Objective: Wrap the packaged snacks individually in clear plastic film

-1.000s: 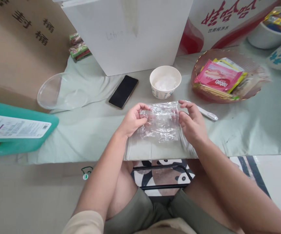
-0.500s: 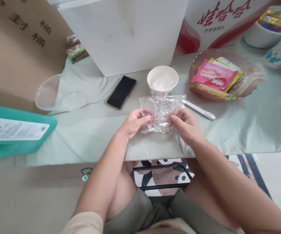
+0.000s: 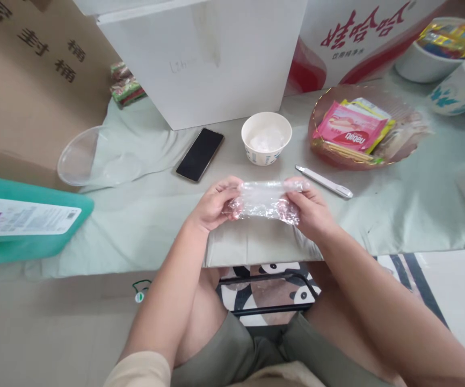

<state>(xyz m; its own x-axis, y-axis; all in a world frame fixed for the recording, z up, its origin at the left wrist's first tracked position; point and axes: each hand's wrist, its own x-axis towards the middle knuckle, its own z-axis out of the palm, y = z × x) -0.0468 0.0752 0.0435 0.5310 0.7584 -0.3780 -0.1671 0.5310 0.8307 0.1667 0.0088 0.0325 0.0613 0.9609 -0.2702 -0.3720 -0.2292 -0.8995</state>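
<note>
A clear, crinkled plastic bag (image 3: 262, 198) is stretched between my two hands above the front of the table. My left hand (image 3: 218, 203) grips its left end, and my right hand (image 3: 307, 207) pinches the right end, thumb on top. Just beyond the bag stands a white paper bowl (image 3: 267, 138) with something whitish inside that I cannot make out. A white utility knife (image 3: 324, 181) lies on the cloth beyond my right hand. Past my left hand is a dark-screened phone (image 3: 201, 154).
A pink-tinted bowl (image 3: 317, 121) of packaged snacks stands at right, near paper cups (image 3: 460, 88). A clear plastic lid (image 3: 77, 156) and a green jug (image 3: 55, 215) are at left. A white box (image 3: 216, 70) and a cardboard box (image 3: 35, 102) rise behind.
The bag's upper edge has come down toward me, folded over into a narrower strip. My hands have shifted slightly apart along it and still hold both ends.
</note>
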